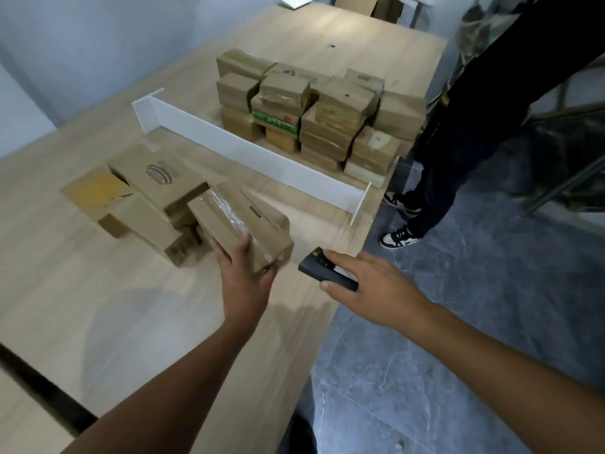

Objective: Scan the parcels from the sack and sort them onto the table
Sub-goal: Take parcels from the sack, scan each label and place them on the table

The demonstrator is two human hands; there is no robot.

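My left hand (244, 283) grips the near end of a taped brown cardboard parcel (240, 221), held just above the wooden table (98, 306). The parcel sits against a low cluster of several other brown parcels (144, 198) on the table's left. My right hand (370, 283) holds a small black handheld scanner (322, 267) at the table's right edge, its front pointing toward the held parcel. Behind a white divider (255, 152) stands a tall stack of several brown parcels (314, 113). The sack is out of view.
Another person in dark trousers and black-and-white sneakers (401, 237) stands on the grey stone floor (458, 355) to the right of the table. Cardboard boxes (370, 4) sit at the far end of the room.
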